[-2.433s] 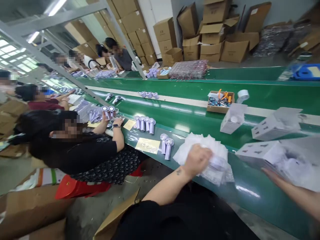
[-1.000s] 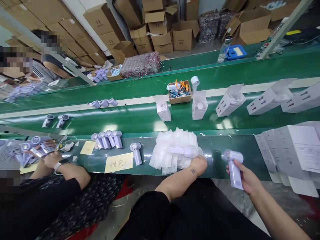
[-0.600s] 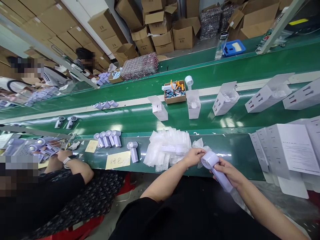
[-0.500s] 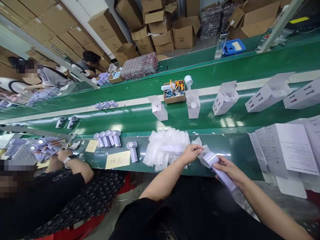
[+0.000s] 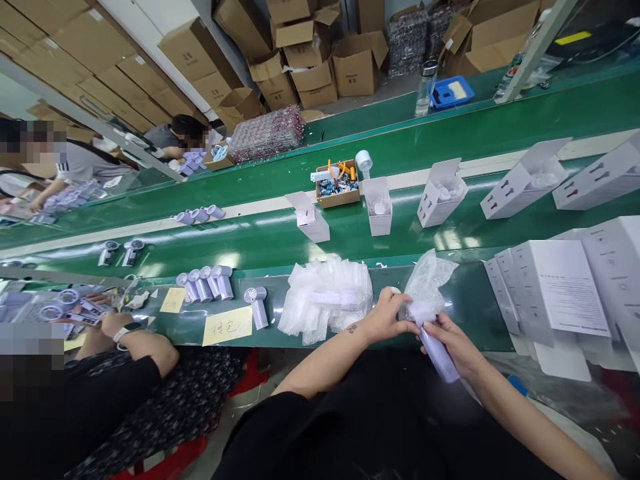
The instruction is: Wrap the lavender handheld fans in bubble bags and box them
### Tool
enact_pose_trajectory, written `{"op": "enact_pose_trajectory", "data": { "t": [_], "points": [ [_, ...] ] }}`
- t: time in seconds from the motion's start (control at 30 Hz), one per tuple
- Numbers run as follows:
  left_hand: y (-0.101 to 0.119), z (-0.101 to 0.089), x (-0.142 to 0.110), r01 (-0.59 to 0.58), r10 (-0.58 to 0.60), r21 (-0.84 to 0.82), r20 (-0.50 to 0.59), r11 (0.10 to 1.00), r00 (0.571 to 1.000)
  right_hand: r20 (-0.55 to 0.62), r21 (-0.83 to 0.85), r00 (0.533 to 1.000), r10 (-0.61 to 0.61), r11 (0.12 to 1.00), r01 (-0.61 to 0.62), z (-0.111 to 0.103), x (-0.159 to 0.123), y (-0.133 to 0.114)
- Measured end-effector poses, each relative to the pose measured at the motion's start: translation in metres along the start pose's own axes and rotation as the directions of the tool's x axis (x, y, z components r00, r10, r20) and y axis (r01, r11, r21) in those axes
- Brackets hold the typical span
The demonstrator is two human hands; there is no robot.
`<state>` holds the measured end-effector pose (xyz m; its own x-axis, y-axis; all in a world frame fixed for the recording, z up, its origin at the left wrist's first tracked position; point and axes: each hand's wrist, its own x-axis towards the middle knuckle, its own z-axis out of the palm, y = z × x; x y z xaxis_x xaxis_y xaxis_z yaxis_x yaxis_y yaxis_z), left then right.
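A lilac handheld fan [image 5: 441, 357] slants down toward my body, its head end inside a translucent bubble-wrap bag [image 5: 431, 283]. My right hand [image 5: 453, 340] is wrapped round the fan just below its head. On the other side, my left hand [image 5: 393, 317] pinches the bag's edge with thumb and fingers near the fan's neck. The fan's head is mostly veiled by the bag. Left of my hands lies a pile of flat bubble bags [image 5: 327, 300], with a lilac shape showing on top. One bare fan [image 5: 257, 307] lies farther left.
White open boxes [image 5: 379, 207] stand along the green conveyor [image 5: 270, 233]. Folded white cartons [image 5: 570, 287] lean at the right. A small brown box of parts [image 5: 338, 187] sits at the back. Several fans [image 5: 207, 283] line up by a handwritten note [image 5: 227, 325]. A co-worker [image 5: 120, 373] handles fans at left.
The bag has come over the fan's head and now stands up above it. My left hand has moved in to the fan's neck. The whole view has shifted slightly.
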<state>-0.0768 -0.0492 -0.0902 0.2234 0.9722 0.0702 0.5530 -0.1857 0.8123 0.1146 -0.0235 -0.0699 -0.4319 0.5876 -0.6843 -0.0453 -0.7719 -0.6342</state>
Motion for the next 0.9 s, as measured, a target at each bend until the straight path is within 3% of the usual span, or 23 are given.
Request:
{"op": "enact_pose_trajectory", "data": {
  "t": [0.17, 0.3, 0.37, 0.43, 0.53, 0.63, 0.8, 0.9],
  "points": [
    [-0.018, 0.021, 0.002, 0.085, -0.108, -0.349, -0.047, 0.933, 0.993, -0.121, 0.087, 0.99, 0.078, 0.994, -0.068, 0.005, -0.003, 0.005],
    [-0.025, 0.027, 0.003, 0.201, -0.281, -0.581, -0.049, 0.789, 0.959, -0.076, 0.198, 0.983, 0.166, 0.969, -0.148, 0.011, -0.007, 0.005],
    [-0.024, 0.025, 0.004, 0.201, -0.264, -0.478, -0.067, 0.855, 0.962, -0.069, 0.241, 0.978, 0.199, 0.954, -0.177, 0.013, -0.01, 0.003],
    [-0.02, 0.023, 0.002, 0.152, -0.177, -0.221, -0.095, 0.963, 0.98, -0.09, 0.279, 0.969, 0.231, 0.94, -0.198, 0.015, -0.011, 0.001],
    [-0.01, 0.023, -0.001, 0.089, -0.084, 0.107, -0.054, 0.99, 0.995, -0.144, 0.297, 0.953, 0.268, 0.93, -0.217, 0.018, -0.011, 0.0],
    [-0.006, 0.024, -0.001, 0.137, -0.133, 0.093, -0.05, 0.986, 0.99, -0.148, 0.284, 0.951, 0.271, 0.933, -0.221, 0.021, -0.011, 0.003],
    [-0.008, 0.021, -0.002, 0.238, -0.23, -0.055, 0.119, 0.97, 0.966, -0.136, 0.186, 0.972, 0.19, 0.969, -0.164, 0.02, -0.008, 0.021],
    [0.0, 0.021, -0.009, 0.147, -0.144, -0.008, 0.153, 0.989, 0.978, -0.185, 0.076, 0.979, 0.089, 0.994, -0.076, 0.017, 0.0, 0.031]
  ]
}}
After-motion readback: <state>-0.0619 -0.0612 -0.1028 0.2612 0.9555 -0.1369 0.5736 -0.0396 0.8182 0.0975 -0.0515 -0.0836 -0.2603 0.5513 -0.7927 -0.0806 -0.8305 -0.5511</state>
